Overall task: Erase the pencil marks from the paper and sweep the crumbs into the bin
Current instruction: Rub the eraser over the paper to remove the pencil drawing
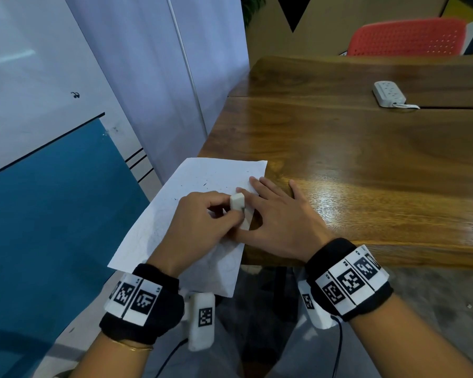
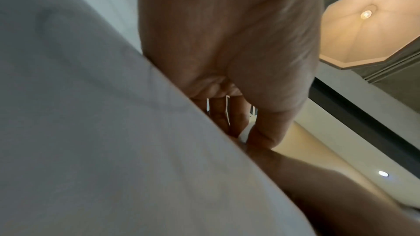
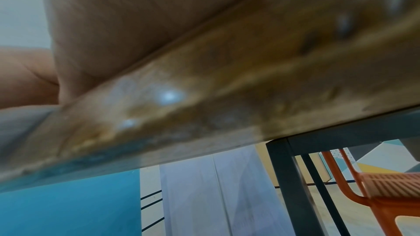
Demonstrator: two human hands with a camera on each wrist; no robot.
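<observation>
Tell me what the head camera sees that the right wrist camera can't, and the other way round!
Only the head view shows the white eraser pinched in the left hand, the paper with dark crumbs on it, and a white power strip. Only the right wrist view shows the dark table leg under the table. Both show the wooden table, the right hand lying flat on it, and the orange chair.

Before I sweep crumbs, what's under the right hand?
The right hand lies flat across the paper's right edge and the table. Anything beneath the palm is hidden.
</observation>
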